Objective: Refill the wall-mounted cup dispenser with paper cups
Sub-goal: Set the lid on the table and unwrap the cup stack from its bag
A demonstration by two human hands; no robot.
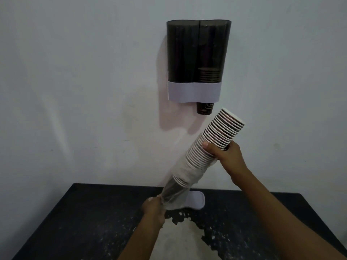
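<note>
A dark two-tube cup dispenser [197, 53] with a white lower band hangs on the wall. Its right tube holds a short stack of cups, and one dark cup [204, 108] pokes out below; the left tube looks empty. A long tilted stack of paper cups [216, 136] leans up to the right, its lower part still inside a clear plastic sleeve [176, 188]. My right hand [223, 153] grips the stack around its middle. My left hand [154, 209] pinches the sleeve's bottom end just above the table.
A black table [84, 222] with worn, pale patches stands against the white wall below the dispenser. A white flat lid-like piece [196, 200] lies on the table behind the sleeve.
</note>
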